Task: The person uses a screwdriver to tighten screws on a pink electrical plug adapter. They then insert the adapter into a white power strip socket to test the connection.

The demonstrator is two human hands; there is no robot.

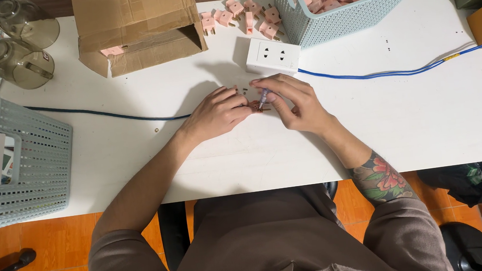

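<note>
Pink plug adapter [255,107], small and mostly hidden by fingers, is held down on the white table [409,118] near the middle of its width, just in front of a white socket block [273,55]. It is pinched between the fingertips of the left hand [217,114], whose fingers are curled closed around it. A slim screwdriver [263,98] is gripped in the closed fingers of the right hand [298,106], its tip set against the adapter. The two hands are touching over the part.

A blue cable [384,74] is run from the socket block toward the table's right edge, and a darker cable [98,112] is laid toward the left edge. More pink adapters [244,13] are scattered along the far edge, between an open cardboard box [137,26] and a pale blue basket [323,22] filled with the same parts. A second, grey perforated basket [28,161] is set at the left edge, and two glass mugs [17,46] are placed at the far left corner.
</note>
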